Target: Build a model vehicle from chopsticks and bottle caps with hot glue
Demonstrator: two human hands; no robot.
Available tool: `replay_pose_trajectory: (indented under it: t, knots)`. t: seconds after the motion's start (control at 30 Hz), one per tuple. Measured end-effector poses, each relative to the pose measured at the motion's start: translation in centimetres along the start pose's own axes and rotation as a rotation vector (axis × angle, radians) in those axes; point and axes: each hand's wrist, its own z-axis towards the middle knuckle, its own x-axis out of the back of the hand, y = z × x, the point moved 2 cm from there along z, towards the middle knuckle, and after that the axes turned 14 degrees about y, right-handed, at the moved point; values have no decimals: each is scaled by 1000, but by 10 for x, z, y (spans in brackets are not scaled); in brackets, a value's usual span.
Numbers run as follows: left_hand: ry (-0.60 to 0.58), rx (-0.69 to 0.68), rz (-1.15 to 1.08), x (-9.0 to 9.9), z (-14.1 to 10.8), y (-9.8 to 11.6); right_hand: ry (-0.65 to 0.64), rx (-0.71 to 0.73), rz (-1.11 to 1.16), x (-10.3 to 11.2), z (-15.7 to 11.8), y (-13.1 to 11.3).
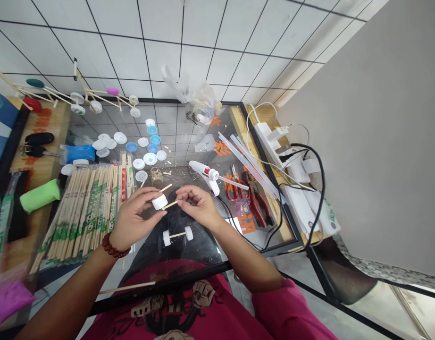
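Note:
My left hand [138, 215] is closed around a white bottle cap wheel [160, 201], gripping it between thumb and fingers. One short wooden stick [167, 187] juts out above the wheel. From its lower side a second wooden stick [171, 204] extends to my right hand [196, 205], whose thumb and fingertips pinch the far end. Just below my hands, on the glass tabletop [210, 243], lies a small axle [177, 234] with a white cap at each end. Loose white and blue bottle caps [150, 159] lie beyond my left hand.
Wrapped chopsticks [86, 208] cover the left side. A glue gun [205, 174], scissors [235, 184], red-handled pliers [258, 208] and clear glue sticks [251, 163] lie at right. Cables run from power strips [298, 170] along the right edge. Stick-and-cap models [97, 97] stand at back left.

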Motion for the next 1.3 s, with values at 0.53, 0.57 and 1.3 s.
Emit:
replay_pose_trajectory:
  t: [0.53,0.57,1.3]
  knots:
    - [33,-130,135,2,1,2,4,2,13,0,0,-2]
    - [35,-135,137,2,1,2,3,7,11,0,0,-2]
    - [53,-187,216,3,1,1,-72,200,-268,0,-3,-3]
